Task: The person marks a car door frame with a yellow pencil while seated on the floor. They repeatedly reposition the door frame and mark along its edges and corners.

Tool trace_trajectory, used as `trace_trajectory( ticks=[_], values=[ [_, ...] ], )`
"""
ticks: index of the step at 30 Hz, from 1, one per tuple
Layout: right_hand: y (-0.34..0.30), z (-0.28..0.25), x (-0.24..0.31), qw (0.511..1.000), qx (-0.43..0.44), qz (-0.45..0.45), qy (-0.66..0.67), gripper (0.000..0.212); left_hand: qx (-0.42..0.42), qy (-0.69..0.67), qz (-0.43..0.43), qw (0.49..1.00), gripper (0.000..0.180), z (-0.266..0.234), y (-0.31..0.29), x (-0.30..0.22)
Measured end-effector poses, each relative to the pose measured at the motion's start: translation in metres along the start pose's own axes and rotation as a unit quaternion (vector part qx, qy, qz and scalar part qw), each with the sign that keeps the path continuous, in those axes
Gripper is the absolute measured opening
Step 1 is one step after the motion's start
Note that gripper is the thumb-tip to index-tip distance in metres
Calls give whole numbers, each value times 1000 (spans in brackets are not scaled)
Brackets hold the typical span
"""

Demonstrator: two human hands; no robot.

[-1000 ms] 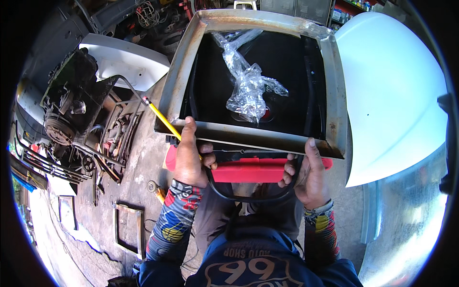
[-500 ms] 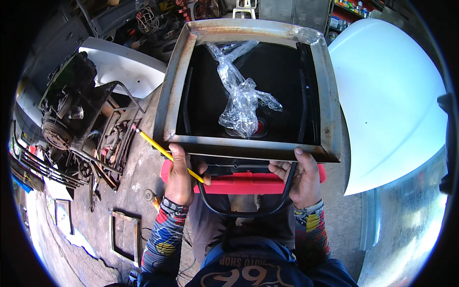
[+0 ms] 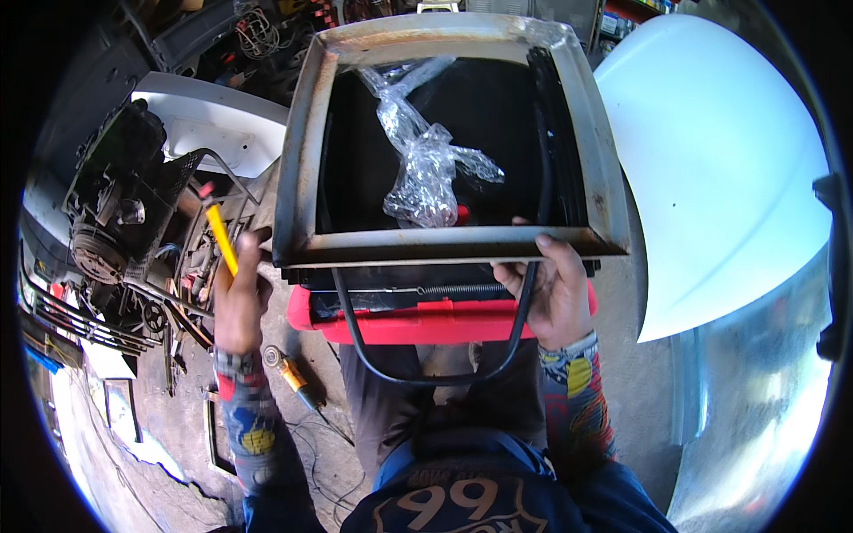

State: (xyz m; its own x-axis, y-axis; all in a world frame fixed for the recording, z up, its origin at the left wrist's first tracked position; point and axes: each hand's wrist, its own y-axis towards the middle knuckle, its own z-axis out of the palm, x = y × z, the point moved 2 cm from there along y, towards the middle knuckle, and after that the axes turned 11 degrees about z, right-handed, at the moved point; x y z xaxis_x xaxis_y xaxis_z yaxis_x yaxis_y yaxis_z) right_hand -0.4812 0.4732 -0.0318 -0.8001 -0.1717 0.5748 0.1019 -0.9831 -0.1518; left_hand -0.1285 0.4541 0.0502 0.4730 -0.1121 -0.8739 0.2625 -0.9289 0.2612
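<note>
In the head view, our right hand gripped the rusty metal frame at its near right side. The frame was in front of us, just beyond a red piece. Our left hand held a yellow pencil. We seemed to be steadying the frame; next probably needed a firm right hold. Earlier, our left hand touched its near left corner.

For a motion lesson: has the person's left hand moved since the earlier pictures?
Yes, left: the left hand, holding a yellow pencil, was right of the grinder on the floor and is now left of it.
</note>
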Motion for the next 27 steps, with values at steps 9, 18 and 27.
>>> trace_trajectory(
  ticks=[9, 18, 27],
  values=[
    [12, 2, -6, 999, 13, 33, 17, 41, 63, 114, 257, 958, 26, 20, 60, 22],
    [1, 6, -10, 999, -2, 40, -11, 47, 67, 209, 250, 943, 27, 12, 68, 31],
    [-78, -28, 82, 827, -263, -167, -469, 35, 49, 155, 251, 954, 27, 17, 66, 37]
  ],
)
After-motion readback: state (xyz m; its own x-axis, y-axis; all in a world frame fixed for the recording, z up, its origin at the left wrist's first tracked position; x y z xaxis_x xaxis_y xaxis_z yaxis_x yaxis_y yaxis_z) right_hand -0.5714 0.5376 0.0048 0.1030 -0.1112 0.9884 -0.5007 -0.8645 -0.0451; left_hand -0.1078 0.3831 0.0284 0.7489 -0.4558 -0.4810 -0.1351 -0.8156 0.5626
